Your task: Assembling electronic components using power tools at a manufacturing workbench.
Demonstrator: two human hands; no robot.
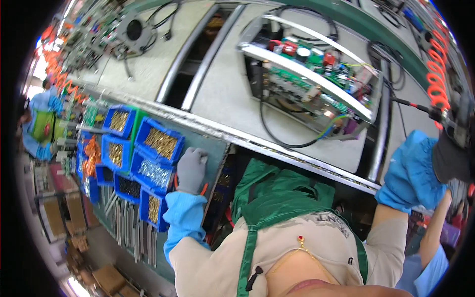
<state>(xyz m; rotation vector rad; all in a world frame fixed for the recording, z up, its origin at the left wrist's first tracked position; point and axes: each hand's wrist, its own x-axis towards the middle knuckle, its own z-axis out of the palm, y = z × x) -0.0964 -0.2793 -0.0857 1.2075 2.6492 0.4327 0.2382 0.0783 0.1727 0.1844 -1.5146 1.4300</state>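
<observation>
My left hand (192, 168), in a grey glove with a blue sleeve cover, is over the green side table beside the blue parts bins. Its fingers are curled in, and whatever they may hold is hidden. Orange handles (204, 189), like those of pliers, stick out by its wrist. My right hand (451, 154), in a dark glove, is raised at the right edge, closed around a dark tool with a slim black-and-red shaft (418, 106). The shaft points left toward an open metal chassis (302, 65) with green circuit boards, on the conveyor line. The tool's body is mostly hidden.
Blue bins hold brass fasteners (159, 142), silver screws (153, 172) and black screws (129, 187). Metal strips (131, 227) lie below them. An orange coiled hose (437, 74) hangs at the right. Metal rails (195, 64) cross the line. Co-workers are at far left and lower right.
</observation>
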